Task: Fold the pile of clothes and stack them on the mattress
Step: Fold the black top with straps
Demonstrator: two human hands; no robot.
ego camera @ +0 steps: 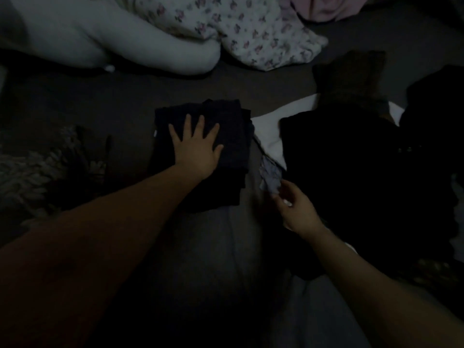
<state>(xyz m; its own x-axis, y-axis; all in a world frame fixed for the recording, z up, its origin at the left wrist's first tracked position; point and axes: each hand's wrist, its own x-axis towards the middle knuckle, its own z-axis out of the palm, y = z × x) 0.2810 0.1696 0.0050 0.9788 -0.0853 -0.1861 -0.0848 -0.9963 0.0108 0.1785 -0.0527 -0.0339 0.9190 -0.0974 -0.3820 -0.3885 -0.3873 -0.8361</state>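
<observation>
My left hand (195,146) lies flat, fingers spread and straight, pressing down on the stack of folded dark clothes (226,131) in the middle of the mattress (213,247). The stack looks soft and squashy, several layers thick, and I judge it light but apt to slide or lean if pushed from one side; a flat palm on top suits it better than any pinch.

My right hand (297,209) reaches toward a small pale, patterned piece of cloth (270,175) that lies just beside the stack, at the edge of the unfolded pile. The fingertips are at its near corner and look curled toward it, but the light is too poor for me to tell whether they already pinch it. It seems thin and limp, so I would take it by a corner or hem and expect it to hang and crumple instead of holding any shape.

The rest of the pile (351,159) is a dark heap to the right, with a white garment (273,126) showing beneath it and something brownish (351,79) further back. The pale cloth may be partly trapped under the dark heap, so pulling it could drag other pieces along or toward the folded stack.

At the far side lie a white pillow (125,38), a flowered cloth (251,31) and something pink (324,6), well apart from my work. A knitted, textured blanket (37,169) sits to the left. The room is very dim, and dark items blur together.
</observation>
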